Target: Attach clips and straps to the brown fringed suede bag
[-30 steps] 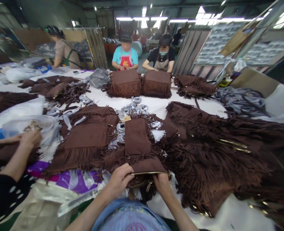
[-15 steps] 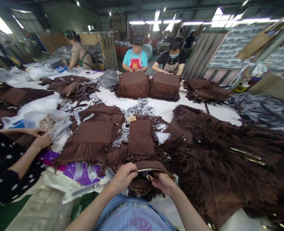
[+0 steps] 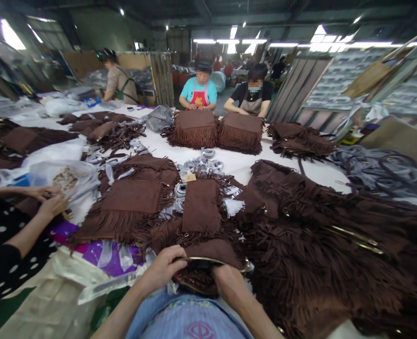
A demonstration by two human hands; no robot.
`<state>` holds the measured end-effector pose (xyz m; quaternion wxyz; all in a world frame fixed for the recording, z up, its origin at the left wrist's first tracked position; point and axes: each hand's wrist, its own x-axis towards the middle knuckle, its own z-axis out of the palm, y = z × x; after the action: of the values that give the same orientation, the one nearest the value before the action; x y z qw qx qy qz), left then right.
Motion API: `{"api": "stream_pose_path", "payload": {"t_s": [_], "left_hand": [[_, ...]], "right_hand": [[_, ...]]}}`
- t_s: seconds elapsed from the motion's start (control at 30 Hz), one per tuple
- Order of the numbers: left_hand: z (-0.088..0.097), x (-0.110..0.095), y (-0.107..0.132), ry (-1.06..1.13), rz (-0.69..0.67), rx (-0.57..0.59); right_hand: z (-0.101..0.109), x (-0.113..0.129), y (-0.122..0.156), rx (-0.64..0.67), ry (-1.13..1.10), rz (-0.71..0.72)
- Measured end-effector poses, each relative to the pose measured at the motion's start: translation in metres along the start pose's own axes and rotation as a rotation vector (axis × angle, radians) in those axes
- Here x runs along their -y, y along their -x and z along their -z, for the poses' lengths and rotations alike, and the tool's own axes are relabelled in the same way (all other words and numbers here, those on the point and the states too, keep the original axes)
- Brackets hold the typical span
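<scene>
"How does the grip stand?"

"The left hand [image 3: 167,267] is closed, thumb and fingers pinching the rim of a dark brown, soft fabric bag [image 3: 215,249] at its curved gold-coloured zip [image 3: 201,258]. The right hand [image 3: 230,281] has its fingers inside the mouth, out of sight, so I can't tell how far open they are or whether they have hold of anything."

"And the bag itself?"

"At the near side of the white-topped table [image 3: 237,165], just in front of the wearer's blue striped apron [image 3: 180,314]. Its mouth gapes, showing a dark, speckled-looking inside."

"So which step is this?"

"Work within the opened bag, I'd judge: one hand spreads the mouth while the other reaches in."

"What does the next move call for?"

"Probably a steady left pinch, with the rim and zip teeth kept off the right wrist."

"What lies further out?"

"Just beyond, a flat brown rectangular panel [image 3: 201,207] with a small tan tag [image 3: 190,177] at its far end. A brown fringed bag [image 3: 132,195] lies to the left, a big brown fringed heap [image 3: 314,259] to the right. Farther off stand two brown fringed stacks [image 3: 197,120], with two co-workers behind. At far left, another person's hands [image 3: 53,205] work beside a clear plastic bag [image 3: 90,181]."
</scene>
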<state>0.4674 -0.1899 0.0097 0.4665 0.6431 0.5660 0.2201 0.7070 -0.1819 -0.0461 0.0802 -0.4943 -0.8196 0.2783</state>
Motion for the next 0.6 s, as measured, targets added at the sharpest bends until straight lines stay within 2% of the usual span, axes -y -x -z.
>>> {"api": "stream_pose_path", "payload": {"t_s": [0.1,0.17,0.23,0.3,0.37,0.43,0.53,0.6], "left_hand": [[0.011,0.003,-0.005,-0.005,0.02,-0.055],[0.017,0.002,-0.009,-0.001,0.023,-0.073],[0.02,-0.001,-0.013,-0.006,0.013,-0.079],[0.023,-0.003,-0.018,-0.019,0.006,-0.083],[0.028,-0.003,-0.022,-0.037,0.013,-0.095],[0.037,-0.001,-0.025,-0.059,0.028,-0.126],[0.053,0.001,-0.028,-0.1,0.048,-0.189],[0.061,-0.006,-0.025,-0.131,0.057,-0.251]], "right_hand": [[0.037,-0.031,0.014,-0.037,-0.043,0.075],[0.048,-0.059,0.02,-0.108,-0.032,0.106],[0.048,-0.082,0.022,-0.034,-0.038,0.096],[0.045,-0.094,0.024,0.094,-0.062,0.083],[0.048,-0.092,0.025,0.189,-0.117,0.089],[0.058,-0.077,0.027,0.252,-0.295,0.055],[0.083,-0.04,0.026,0.351,-0.833,-0.102],[0.096,-0.013,0.021,0.369,-1.154,-0.194]]}}
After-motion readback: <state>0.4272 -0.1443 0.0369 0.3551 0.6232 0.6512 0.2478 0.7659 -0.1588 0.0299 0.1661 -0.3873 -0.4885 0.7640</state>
